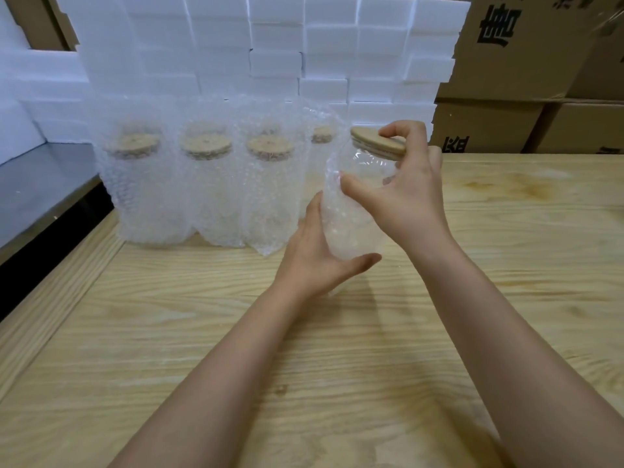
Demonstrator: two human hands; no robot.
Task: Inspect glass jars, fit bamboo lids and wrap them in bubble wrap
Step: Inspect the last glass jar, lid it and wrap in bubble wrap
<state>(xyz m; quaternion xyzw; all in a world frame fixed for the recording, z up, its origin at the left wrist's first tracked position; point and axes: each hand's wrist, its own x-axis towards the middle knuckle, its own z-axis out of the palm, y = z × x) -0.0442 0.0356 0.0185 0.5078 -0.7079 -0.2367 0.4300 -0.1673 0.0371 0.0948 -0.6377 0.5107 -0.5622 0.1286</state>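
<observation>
Right of centre in my view is a clear glass jar [368, 170], tilted with its mouth toward the upper right. A round bamboo lid [374, 141] sits on the mouth at the same tilt. Bubble wrap [341, 224] covers its lower body and left side. To its left, three wrapped jars [206, 184] with lids stand upright in a row, with a fourth wrapped jar [322, 135] behind.

A pale wooden desk [506, 265] with clear grain fills the foreground. Behind it, white foam blocks [270, 45] are stacked into a wall. To the right of the foam stand brown cardboard boxes [526, 45], piled up and printed with black characters. A grey metal surface [44, 177] runs along the desk's left side.
</observation>
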